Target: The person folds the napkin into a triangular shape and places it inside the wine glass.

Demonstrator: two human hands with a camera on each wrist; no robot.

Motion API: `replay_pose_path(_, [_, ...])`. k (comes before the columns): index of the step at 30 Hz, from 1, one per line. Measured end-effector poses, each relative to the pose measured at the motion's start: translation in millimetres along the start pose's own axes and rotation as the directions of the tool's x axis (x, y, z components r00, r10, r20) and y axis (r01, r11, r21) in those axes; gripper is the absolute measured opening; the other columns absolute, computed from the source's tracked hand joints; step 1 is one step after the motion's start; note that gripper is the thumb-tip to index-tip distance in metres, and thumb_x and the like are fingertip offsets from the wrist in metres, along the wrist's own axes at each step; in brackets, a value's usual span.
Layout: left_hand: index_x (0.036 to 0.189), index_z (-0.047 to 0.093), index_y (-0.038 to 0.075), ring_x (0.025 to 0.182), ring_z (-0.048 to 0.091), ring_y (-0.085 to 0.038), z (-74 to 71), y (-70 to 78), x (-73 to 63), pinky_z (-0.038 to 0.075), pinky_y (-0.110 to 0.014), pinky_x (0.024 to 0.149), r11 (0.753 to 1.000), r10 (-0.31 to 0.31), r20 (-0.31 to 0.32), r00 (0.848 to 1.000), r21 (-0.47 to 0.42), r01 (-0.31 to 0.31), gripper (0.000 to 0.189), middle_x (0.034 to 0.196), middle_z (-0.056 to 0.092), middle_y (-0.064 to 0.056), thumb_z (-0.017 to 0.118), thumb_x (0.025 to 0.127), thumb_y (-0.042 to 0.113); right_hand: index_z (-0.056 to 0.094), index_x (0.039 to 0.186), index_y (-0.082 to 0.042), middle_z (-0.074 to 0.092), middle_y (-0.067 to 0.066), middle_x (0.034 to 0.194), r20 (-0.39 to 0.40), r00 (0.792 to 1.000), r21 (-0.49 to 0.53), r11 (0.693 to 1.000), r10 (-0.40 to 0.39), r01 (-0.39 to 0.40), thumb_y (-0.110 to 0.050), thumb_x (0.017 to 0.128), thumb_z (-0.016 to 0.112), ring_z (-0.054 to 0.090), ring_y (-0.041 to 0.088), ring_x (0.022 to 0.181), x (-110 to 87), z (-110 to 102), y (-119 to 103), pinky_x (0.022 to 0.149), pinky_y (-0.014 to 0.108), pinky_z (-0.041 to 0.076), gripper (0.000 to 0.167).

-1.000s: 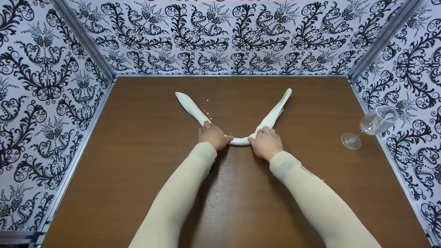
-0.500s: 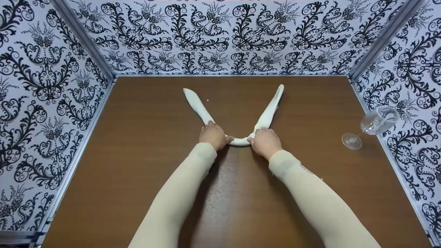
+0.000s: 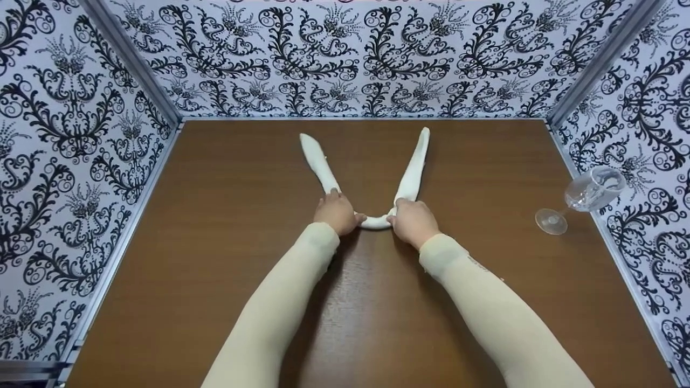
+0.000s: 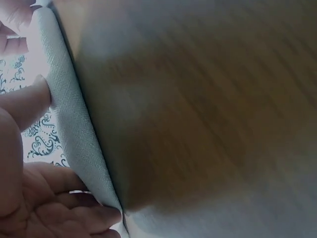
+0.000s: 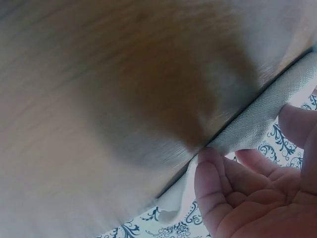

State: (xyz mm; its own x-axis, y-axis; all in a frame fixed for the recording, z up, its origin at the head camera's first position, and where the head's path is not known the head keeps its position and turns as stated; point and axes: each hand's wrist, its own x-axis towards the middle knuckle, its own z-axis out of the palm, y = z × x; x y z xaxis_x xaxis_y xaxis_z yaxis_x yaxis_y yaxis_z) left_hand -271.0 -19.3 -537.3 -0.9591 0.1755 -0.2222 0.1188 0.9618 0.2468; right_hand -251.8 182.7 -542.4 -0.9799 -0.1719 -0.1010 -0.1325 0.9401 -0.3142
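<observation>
A white cloth rolled into a long strip (image 3: pixel 375 222) lies on the table, bent into a narrow U with its two ends pointing away from me. My left hand (image 3: pixel 335 213) grips the roll left of the bend, and my right hand (image 3: pixel 415 222) grips it right of the bend. In the left wrist view the woven cloth (image 4: pixel 74 109) runs between thumb and curled fingers. Right-hand fingertips pinch the cloth (image 5: pixel 255 121) at the tabletop in the right wrist view. The hands cover parts of the roll.
A clear stemmed glass (image 3: pixel 595 188) stands near the right edge of the brown table (image 3: pixel 215 258). Patterned black-and-white walls (image 3: pixel 345 59) enclose the back and both sides. A tiny pale speck lies beside the left end of the roll.
Both far ends of the rolled cloth have swung inward and away from me, narrowing the U. My hands stay nearly in place, turning slightly. The glass has not moved.
</observation>
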Motion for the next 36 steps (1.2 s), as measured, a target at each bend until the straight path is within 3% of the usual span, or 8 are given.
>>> replay_pose_path(7, [0.159, 0.031, -0.013, 0.159, 0.028, -0.040, -0.2, 0.1, 3.1, 0.023, -0.050, 0.132, 0.999, 0.036, 0.066, 0.997, -0.017, -0.035, 0.090, 0.170, 0.026, -0.029, 0.060, 0.103, 0.052, 0.071, 0.116, 0.006, 0.072, 0.025, 0.113, 0.034, 0.995, -0.154, 0.983, -0.098, 0.102, -0.028, 0.106, 0.061, 0.066, 0.048, 0.110, 2.8, 2, -1, 0.102, 0.055, 0.051, 0.036])
replay_pose_path(13, [0.162, 0.026, -0.010, 0.162, 0.020, -0.041, -0.2, 0.9, 5.6, 0.019, -0.051, 0.132, 0.998, 0.064, 0.111, 0.992, -0.036, -0.060, 0.087, 0.173, 0.019, -0.028, 0.057, 0.105, 0.048, 0.067, 0.125, 0.009, 0.067, 0.032, 0.129, 0.056, 0.993, -0.163, 0.980, -0.104, 0.112, -0.025, 0.107, 0.059, 0.065, 0.051, 0.116, 4.8, 4, -3, 0.106, 0.057, 0.050, 0.039])
replay_pose_path(20, [0.165, 0.019, -0.007, 0.164, 0.009, -0.040, 3.7, 2.8, 10.7, 0.015, -0.052, 0.133, 0.998, 0.064, 0.168, 0.984, -0.017, -0.062, 0.084, 0.175, 0.010, -0.026, 0.050, 0.106, 0.044, 0.068, 0.115, 0.008, 0.068, 0.028, 0.112, 0.013, 0.989, -0.174, 0.974, -0.145, 0.145, -0.019, 0.102, 0.064, 0.065, 0.049, 0.102, 4.6, 5, -6, 0.092, 0.057, 0.054, 0.031])
replay_pose_path(23, [0.165, 0.018, -0.006, 0.165, 0.009, -0.039, 4.1, 4.8, 9.8, 0.014, -0.051, 0.133, 0.997, 0.071, 0.166, 0.984, -0.028, -0.067, 0.084, 0.175, 0.009, -0.025, 0.051, 0.105, 0.043, 0.068, 0.111, 0.009, 0.071, 0.027, 0.110, 0.025, 0.984, -0.203, 0.963, -0.175, 0.177, -0.017, 0.102, 0.063, 0.064, 0.047, 0.111, 6.2, 5, -7, 0.096, 0.055, 0.051, 0.028])
replay_pose_path(26, [0.165, 0.017, -0.006, 0.165, 0.007, -0.038, 7.1, 5.1, 11.1, 0.013, -0.051, 0.134, 0.996, 0.081, 0.164, 0.983, -0.048, -0.074, 0.084, 0.176, 0.007, -0.024, 0.052, 0.106, 0.042, 0.068, 0.113, 0.011, 0.072, 0.027, 0.116, 0.034, 0.984, -0.179, 0.967, -0.177, 0.180, -0.014, 0.102, 0.062, 0.059, 0.046, 0.130, 8.0, 6, -7, 0.107, 0.054, 0.048, 0.027])
replay_pose_path(28, [0.166, 0.016, -0.006, 0.165, 0.006, -0.038, 9.4, 4.8, 12.1, 0.012, -0.051, 0.134, 0.995, 0.089, 0.161, 0.983, -0.065, -0.080, 0.084, 0.176, 0.006, -0.023, 0.052, 0.105, 0.040, 0.068, 0.114, 0.011, 0.072, 0.028, 0.117, 0.022, 0.987, -0.139, 0.977, -0.160, 0.161, -0.012, 0.101, 0.062, 0.056, 0.046, 0.133, 8.4, 7, -7, 0.110, 0.054, 0.047, 0.027])
replay_pose_path(36, [0.166, 0.015, -0.004, 0.165, 0.000, -0.039, 18.9, 3.4, 19.9, 0.007, -0.051, 0.134, 0.987, 0.103, 0.157, 0.982, -0.140, -0.081, 0.085, 0.177, 0.002, -0.022, 0.053, 0.099, 0.032, 0.070, 0.110, 0.009, 0.060, 0.026, 0.107, -0.027, 0.993, -0.026, 0.993, -0.115, 0.114, -0.010, 0.102, 0.061, 0.059, 0.040, 0.103, 7.6, 10, -6, 0.089, 0.051, 0.056, 0.022])
